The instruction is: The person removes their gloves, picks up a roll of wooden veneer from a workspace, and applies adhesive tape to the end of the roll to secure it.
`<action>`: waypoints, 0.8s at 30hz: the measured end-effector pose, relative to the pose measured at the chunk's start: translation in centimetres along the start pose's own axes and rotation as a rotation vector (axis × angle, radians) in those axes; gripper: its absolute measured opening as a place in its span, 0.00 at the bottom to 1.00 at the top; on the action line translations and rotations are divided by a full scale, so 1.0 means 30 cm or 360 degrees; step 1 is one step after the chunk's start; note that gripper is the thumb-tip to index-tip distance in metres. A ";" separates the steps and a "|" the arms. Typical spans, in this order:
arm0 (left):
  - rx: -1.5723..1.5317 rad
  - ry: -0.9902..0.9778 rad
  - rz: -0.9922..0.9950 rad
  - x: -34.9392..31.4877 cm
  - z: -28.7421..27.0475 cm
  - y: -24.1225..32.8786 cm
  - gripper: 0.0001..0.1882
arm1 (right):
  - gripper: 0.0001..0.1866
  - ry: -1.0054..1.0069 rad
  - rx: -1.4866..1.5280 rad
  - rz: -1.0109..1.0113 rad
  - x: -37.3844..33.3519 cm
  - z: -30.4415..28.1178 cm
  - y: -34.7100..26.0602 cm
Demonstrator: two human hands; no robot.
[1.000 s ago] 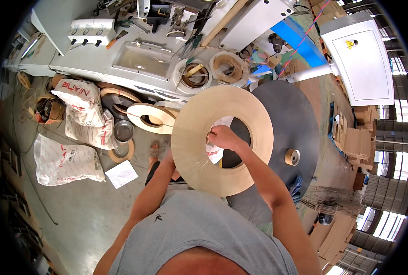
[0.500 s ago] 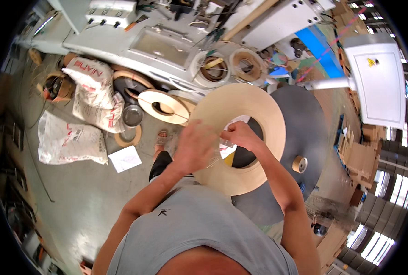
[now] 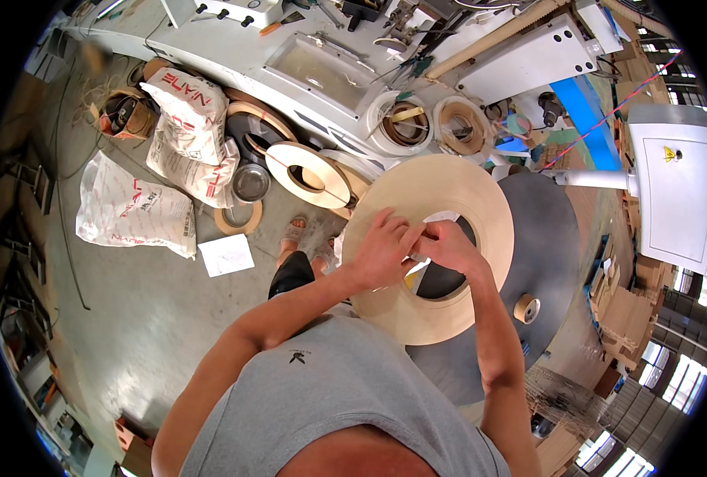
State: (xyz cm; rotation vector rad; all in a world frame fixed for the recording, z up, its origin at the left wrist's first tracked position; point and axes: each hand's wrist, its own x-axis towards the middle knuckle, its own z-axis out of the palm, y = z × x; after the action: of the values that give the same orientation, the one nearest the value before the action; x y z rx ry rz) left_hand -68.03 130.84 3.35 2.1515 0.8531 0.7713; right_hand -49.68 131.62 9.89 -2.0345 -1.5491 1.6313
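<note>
Item 1: large coil of pale beige edge banding (image 3: pixel 405 298), wound flat into a wide ring with an open centre. It lies on a round dark grey turntable (image 3: pixel 548 238), overhanging the table's near-left edge, directly in front of the person.

Item 2: white paper label (image 3: pixel 441 217) at the inner rim of the coil, partly covered by the hands.

Item 3: left hand (image 3: pixel 381 246), fingers curled and closed, resting on the coil's top face at the inner rim, fingertips meeting those of the other hand. What it pinches is too small to tell.

Item 4: right hand (image 3: pixel 449 245), fingers bent and closed, touching the left hand at the inner rim over the coil's opening. Whether it nips the label or the banding end, I cannot tell.

Item 5: small roll of brown tape (image 3: pixel 526 308) on the turntable, just right of the right forearm, apart from the coil.

Containers:
- 3 white printed sacks (image 3: pixel 135 208) on the concrete floor at left, closed and full; contents hidden.
- Round metal bowl (image 3: pixel 251 182) beside the sacks; contents unclear.
- 2 round white holders (image 3: pixel 401 123) on the machine bench, each with a coil of brownish banding inside.

Other: smaller beige coil (image 3: pixel 306 175) lying flat by the bench; white paper sheet (image 3: pixel 226 254) on the floor; white control cabinet (image 3: pixel 675 187) at right.
</note>
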 end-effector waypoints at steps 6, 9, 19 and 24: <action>-0.0133 -0.0098 0.0071 0.008 -0.020 -0.022 0.38 | 0.16 -0.0028 0.0087 -0.0017 -0.013 -0.006 0.004; -0.0087 0.0027 0.0134 -0.002 0.005 -0.031 0.37 | 0.16 -0.0028 -0.0031 -0.0079 -0.024 -0.028 0.004; -0.0027 0.0603 0.0045 0.008 -0.062 -0.070 0.27 | 0.18 0.0738 0.0935 -0.0114 -0.049 0.088 0.099; 0.0026 0.0914 -0.0045 -0.029 -0.142 -0.089 0.21 | 0.26 0.0435 0.0898 0.0022 -0.037 0.278 0.156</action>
State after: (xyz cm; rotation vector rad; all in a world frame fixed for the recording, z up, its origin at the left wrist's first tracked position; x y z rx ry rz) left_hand -72.52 133.26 3.57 1.9442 1.1705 1.4049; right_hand -53.12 124.63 4.24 -1.8502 -0.8592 1.4920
